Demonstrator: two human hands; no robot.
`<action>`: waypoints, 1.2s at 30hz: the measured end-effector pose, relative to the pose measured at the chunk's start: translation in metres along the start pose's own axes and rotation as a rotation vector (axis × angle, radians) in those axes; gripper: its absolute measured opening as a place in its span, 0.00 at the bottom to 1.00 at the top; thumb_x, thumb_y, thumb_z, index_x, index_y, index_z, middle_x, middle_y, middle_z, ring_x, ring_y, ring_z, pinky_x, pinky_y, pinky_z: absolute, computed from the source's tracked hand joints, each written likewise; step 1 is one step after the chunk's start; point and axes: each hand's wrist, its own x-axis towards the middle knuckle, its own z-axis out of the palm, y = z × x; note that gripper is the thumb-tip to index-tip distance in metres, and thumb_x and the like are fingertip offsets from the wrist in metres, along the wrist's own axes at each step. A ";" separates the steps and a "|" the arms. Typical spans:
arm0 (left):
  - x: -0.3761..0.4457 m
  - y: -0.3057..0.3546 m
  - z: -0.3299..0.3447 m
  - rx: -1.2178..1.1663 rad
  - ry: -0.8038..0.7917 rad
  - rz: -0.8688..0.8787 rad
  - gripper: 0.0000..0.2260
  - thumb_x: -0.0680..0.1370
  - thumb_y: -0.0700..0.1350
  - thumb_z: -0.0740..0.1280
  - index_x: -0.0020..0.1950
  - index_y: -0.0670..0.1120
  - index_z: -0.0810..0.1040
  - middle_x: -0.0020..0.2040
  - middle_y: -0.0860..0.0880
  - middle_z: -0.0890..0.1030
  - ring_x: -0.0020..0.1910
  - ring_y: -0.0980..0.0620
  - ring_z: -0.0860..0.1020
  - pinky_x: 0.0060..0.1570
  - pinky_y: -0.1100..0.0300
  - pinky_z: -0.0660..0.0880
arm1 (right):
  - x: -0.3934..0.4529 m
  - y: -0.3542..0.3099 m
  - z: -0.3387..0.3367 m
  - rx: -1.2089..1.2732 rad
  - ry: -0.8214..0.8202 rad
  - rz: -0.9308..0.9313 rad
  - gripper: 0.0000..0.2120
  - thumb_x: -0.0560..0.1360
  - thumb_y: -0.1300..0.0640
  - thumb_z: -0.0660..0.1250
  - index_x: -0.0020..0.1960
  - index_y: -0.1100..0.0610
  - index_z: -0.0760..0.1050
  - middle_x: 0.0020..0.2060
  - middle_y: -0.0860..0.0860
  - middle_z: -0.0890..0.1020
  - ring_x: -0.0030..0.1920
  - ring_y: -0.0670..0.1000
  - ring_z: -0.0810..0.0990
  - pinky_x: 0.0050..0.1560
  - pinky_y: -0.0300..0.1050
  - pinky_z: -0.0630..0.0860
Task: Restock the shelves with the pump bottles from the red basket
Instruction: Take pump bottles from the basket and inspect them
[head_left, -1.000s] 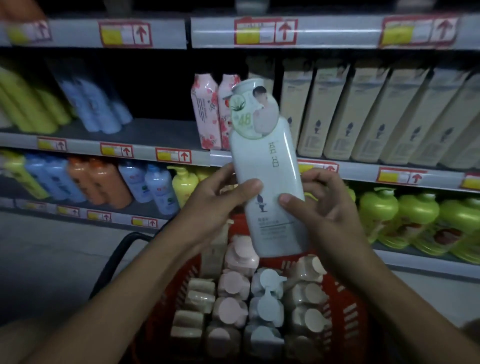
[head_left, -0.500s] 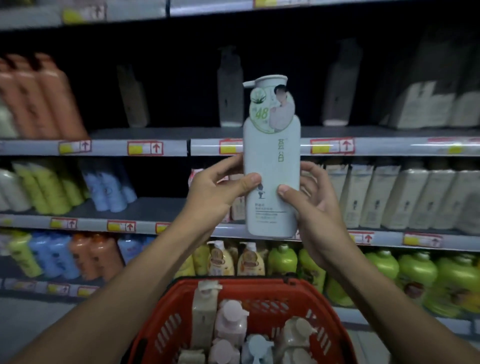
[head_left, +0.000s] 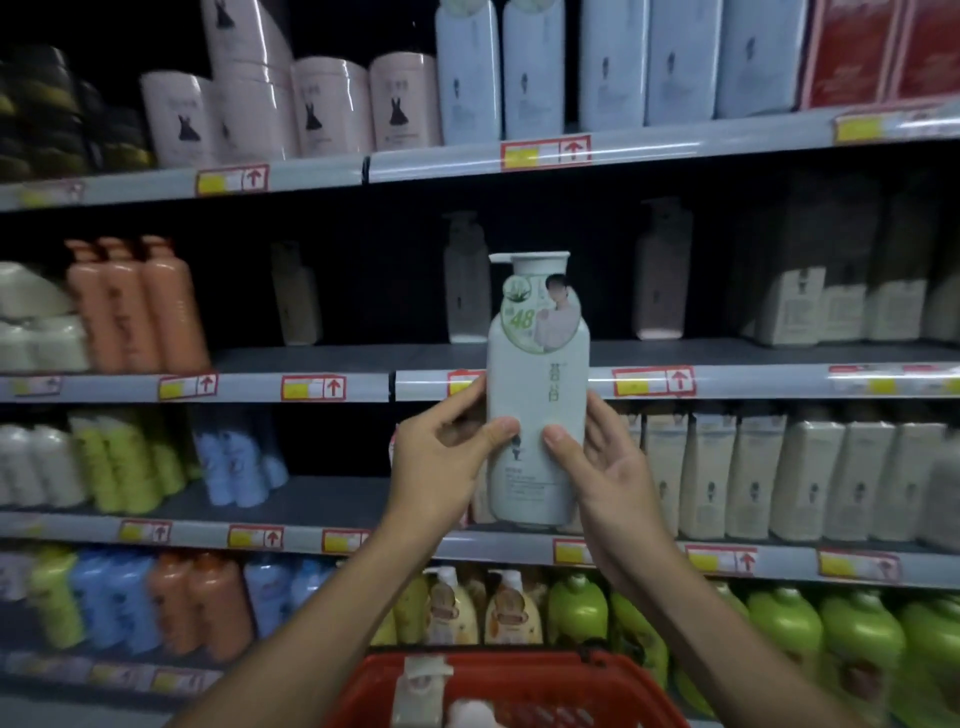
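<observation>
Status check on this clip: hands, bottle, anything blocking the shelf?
Left hand and right hand both grip the pale green pump bottle, upright, level with the sparse middle shelf. Dim bottles stand at its back; front looks open.

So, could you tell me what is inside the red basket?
In the red basket, a pale pump bottle and a pinkish cap show; the rest is out of frame.

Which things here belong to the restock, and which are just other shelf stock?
Job: pale green pump bottle, held upright by left hand and right hand; red basket.
Other stock: orange bottles; pink canisters; green bottles.
</observation>
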 end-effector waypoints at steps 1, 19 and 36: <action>0.005 -0.003 -0.003 0.005 0.006 -0.003 0.22 0.73 0.36 0.76 0.64 0.52 0.81 0.53 0.57 0.87 0.54 0.56 0.85 0.47 0.64 0.81 | 0.005 0.005 0.001 -0.008 -0.012 0.004 0.26 0.77 0.54 0.73 0.74 0.48 0.71 0.66 0.48 0.82 0.66 0.50 0.81 0.58 0.49 0.82; 0.219 -0.015 -0.066 0.028 0.053 0.251 0.24 0.67 0.44 0.77 0.62 0.53 0.81 0.52 0.61 0.86 0.54 0.60 0.85 0.50 0.68 0.80 | 0.213 0.029 0.069 -0.134 -0.104 -0.185 0.23 0.79 0.62 0.71 0.73 0.53 0.73 0.64 0.48 0.83 0.64 0.47 0.82 0.61 0.47 0.81; 0.270 -0.075 -0.064 0.374 0.120 0.014 0.32 0.71 0.37 0.79 0.73 0.48 0.75 0.46 0.59 0.84 0.43 0.64 0.84 0.37 0.72 0.78 | 0.290 0.061 0.066 -0.542 -0.051 0.090 0.16 0.80 0.58 0.70 0.65 0.47 0.77 0.59 0.52 0.84 0.53 0.46 0.84 0.53 0.47 0.84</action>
